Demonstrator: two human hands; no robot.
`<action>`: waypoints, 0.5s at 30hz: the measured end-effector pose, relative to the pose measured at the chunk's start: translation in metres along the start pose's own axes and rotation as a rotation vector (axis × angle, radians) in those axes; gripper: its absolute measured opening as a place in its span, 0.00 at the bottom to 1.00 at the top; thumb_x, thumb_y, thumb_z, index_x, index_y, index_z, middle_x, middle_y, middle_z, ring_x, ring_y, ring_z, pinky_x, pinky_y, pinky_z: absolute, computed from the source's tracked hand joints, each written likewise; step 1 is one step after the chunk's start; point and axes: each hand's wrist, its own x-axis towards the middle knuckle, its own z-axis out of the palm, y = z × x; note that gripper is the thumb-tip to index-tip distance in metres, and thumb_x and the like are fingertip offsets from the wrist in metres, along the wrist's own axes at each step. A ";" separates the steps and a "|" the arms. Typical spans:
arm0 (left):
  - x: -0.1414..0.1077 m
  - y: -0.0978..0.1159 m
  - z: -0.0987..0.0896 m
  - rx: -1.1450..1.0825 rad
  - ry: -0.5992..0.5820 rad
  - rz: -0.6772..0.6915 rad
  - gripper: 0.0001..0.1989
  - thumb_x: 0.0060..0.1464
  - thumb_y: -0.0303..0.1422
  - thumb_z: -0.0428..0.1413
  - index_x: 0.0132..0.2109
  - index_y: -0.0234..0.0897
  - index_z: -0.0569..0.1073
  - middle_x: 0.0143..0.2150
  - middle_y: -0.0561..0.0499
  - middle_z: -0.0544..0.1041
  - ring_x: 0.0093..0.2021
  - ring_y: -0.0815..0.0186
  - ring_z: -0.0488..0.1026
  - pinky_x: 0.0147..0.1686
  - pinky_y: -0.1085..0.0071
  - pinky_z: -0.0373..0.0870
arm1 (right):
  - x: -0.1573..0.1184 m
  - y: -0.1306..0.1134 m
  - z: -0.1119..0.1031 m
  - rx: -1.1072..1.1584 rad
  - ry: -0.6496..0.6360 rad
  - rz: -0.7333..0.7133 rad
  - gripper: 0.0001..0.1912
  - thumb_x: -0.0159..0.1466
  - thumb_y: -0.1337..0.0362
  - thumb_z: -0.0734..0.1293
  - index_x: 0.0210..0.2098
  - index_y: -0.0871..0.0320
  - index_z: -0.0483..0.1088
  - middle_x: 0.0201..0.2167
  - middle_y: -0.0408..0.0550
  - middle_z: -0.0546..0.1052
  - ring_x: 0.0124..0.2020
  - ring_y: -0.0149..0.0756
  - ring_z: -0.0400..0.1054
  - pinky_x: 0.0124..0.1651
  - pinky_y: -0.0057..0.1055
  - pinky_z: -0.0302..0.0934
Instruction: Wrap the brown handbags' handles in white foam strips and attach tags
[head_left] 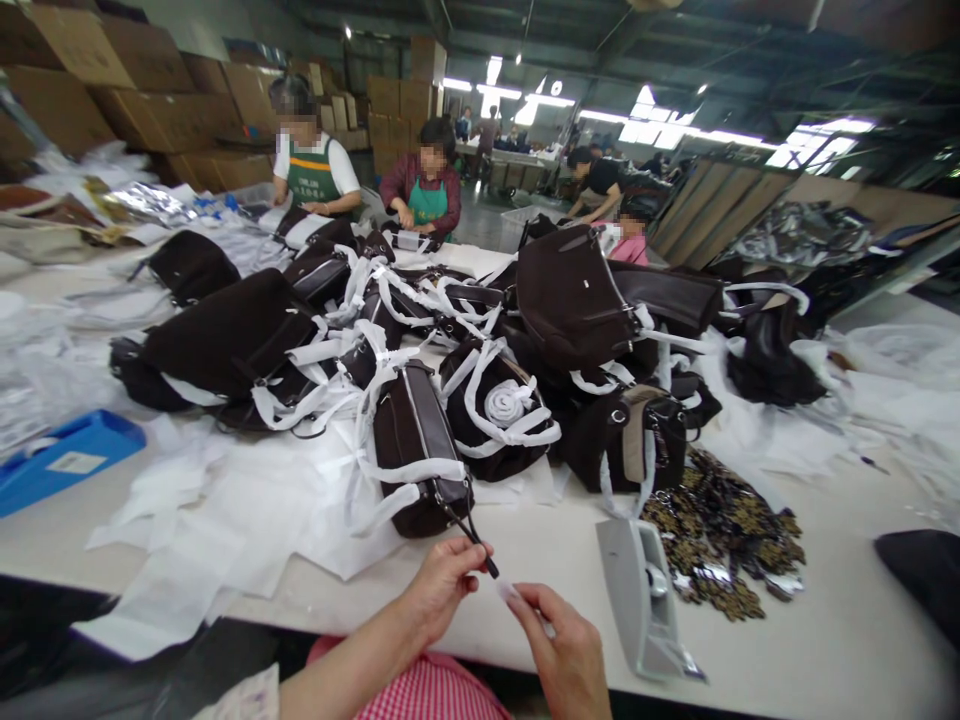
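Observation:
A dark brown handbag (420,440) with white-wrapped handles lies on the table in front of me. From its near end runs a thin dark strap (472,530). My left hand (450,580) pinches this strap close to its tip. Just to the right, my right hand (559,640) holds a small translucent white piece (507,592) between thumb and fingers, at the strap's end. Whether that piece is fixed to the strap I cannot tell. A grey tape dispenser (637,590) stands to the right of my hands.
More wrapped bags (574,295) are heaped across the table (840,620). A pile of dark and gold tags (724,530) lies right of the dispenser, white sheets (217,520) and a blue dispenser (82,460) to the left. People work beyond the heap.

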 end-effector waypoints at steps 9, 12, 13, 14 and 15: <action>0.002 -0.003 0.002 0.089 0.050 0.068 0.18 0.31 0.41 0.69 0.28 0.33 0.78 0.26 0.51 0.72 0.28 0.71 0.62 0.30 0.73 0.53 | -0.003 -0.008 0.002 -0.121 0.143 -0.078 0.23 0.60 0.42 0.61 0.29 0.52 0.75 0.27 0.45 0.80 0.28 0.38 0.73 0.31 0.27 0.65; 0.001 -0.001 0.004 0.094 0.055 0.069 0.18 0.31 0.42 0.69 0.27 0.33 0.77 0.26 0.51 0.72 0.28 0.71 0.62 0.29 0.73 0.53 | -0.003 -0.008 0.001 -0.148 0.163 -0.103 0.23 0.62 0.43 0.59 0.30 0.53 0.75 0.29 0.46 0.81 0.29 0.38 0.74 0.31 0.27 0.65; 0.001 -0.001 0.004 0.093 0.056 0.066 0.18 0.30 0.42 0.69 0.26 0.33 0.77 0.26 0.51 0.72 0.27 0.71 0.62 0.29 0.72 0.52 | -0.003 -0.007 0.001 -0.150 0.151 -0.103 0.23 0.62 0.43 0.58 0.31 0.53 0.75 0.29 0.46 0.81 0.29 0.38 0.74 0.32 0.27 0.65; 0.000 -0.001 0.004 0.091 0.057 0.065 0.18 0.30 0.42 0.69 0.26 0.33 0.76 0.25 0.51 0.72 0.27 0.71 0.62 0.29 0.72 0.52 | -0.003 -0.007 0.001 -0.149 0.135 -0.101 0.23 0.63 0.44 0.58 0.32 0.52 0.75 0.30 0.46 0.81 0.30 0.38 0.75 0.32 0.26 0.65; 0.000 -0.001 0.003 0.091 0.055 0.064 0.18 0.30 0.42 0.69 0.25 0.33 0.76 0.25 0.52 0.72 0.27 0.71 0.61 0.29 0.72 0.52 | -0.002 -0.007 0.001 -0.145 0.114 -0.099 0.22 0.63 0.45 0.58 0.33 0.52 0.75 0.30 0.46 0.81 0.30 0.38 0.75 0.32 0.26 0.65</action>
